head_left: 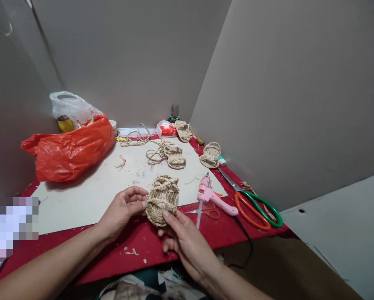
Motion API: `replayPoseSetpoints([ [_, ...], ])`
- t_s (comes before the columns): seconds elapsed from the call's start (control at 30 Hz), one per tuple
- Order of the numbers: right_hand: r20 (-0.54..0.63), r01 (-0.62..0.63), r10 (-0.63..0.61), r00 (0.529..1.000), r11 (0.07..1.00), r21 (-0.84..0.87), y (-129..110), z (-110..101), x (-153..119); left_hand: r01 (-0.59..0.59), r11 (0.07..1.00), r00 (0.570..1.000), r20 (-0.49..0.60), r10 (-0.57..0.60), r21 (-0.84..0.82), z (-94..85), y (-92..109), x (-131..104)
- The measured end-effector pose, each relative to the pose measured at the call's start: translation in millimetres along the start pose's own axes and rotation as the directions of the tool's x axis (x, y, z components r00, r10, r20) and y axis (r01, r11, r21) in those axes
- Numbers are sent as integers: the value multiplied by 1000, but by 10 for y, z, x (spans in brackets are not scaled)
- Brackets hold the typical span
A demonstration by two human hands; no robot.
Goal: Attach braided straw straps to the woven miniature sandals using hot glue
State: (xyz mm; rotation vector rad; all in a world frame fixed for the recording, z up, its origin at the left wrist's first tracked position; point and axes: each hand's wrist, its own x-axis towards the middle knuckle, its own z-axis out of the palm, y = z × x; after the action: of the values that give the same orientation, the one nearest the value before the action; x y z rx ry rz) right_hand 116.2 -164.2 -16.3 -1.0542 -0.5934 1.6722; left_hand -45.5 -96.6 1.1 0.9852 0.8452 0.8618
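Observation:
A small woven straw sandal [162,203] is held up over the front edge of the white board. My left hand [124,208] pinches its left side between thumb and fingers. At its lower right, my right hand [185,235] grips it with the thumb on top and fingers underneath. To the right lies a pink glue gun [212,196] with a clear glue stick in its back end. Small orange-handled scissors [210,211] lie partly under the glue gun. Behind the held sandal, another straw sandal [176,158] rests on the board with loose cord beside it.
Big scissors [255,206] with green and orange handles lie at the right edge. More straw sandals [210,155] stand at the back right. A red plastic bag [74,150] fills the left of the white board [89,204]. Straw scraps dot the red cloth [118,258]. Grey walls enclose the table.

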Motion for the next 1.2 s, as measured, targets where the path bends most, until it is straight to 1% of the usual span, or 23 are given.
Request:
replayPoseSetpoints([
  [0.07,29,58,-58,998,998,6,-3,22,-15,-20,999,1000,-14,20,-27,34,10,-29],
  [0.2,65,128,-129,990,992,18,-18,57,-60,-53,996,998,12,54,-79,109,-8,-105],
  [0.33,113,131,-135,984,991,41,-3,70,-80,-87,993,995,35,90,-76,172,-63,-189],
  [0.43,167,130,-135,977,991,39,31,68,-79,-104,985,991,72,114,-136,215,-81,-239],
  [0.5,191,131,-135,972,991,33,47,68,-77,-89,976,988,105,111,-197,240,-74,-254],
  [0.6,183,135,-140,973,990,41,50,73,-64,-48,962,989,123,84,-269,267,-53,-246],
  [0.7,168,141,-143,975,990,21,51,72,-37,-20,954,991,118,57,-298,284,-41,-223],
  [0.8,167,148,-141,976,989,-26,59,66,-13,8,950,989,142,39,-313,292,-32,-196],
  [0.93,163,148,-137,977,987,-56,39,68,-4,103,928,983,177,-42,-357,267,-12,-159],
  [1.0,166,143,-131,977,988,-63,7,78,-5,122,915,982,182,-55,-384,246,-6,-147],
  [1.07,177,141,-121,977,985,-100,-34,89,-10,84,923,986,166,-22,-377,232,1,-144],
  [1.13,198,151,-121,973,978,-144,-79,91,-23,34,942,990,142,14,-334,225,14,-145],
  [1.2,257,157,-111,960,974,-165,-128,70,-45,8,956,993,112,26,-293,221,40,-146],
])
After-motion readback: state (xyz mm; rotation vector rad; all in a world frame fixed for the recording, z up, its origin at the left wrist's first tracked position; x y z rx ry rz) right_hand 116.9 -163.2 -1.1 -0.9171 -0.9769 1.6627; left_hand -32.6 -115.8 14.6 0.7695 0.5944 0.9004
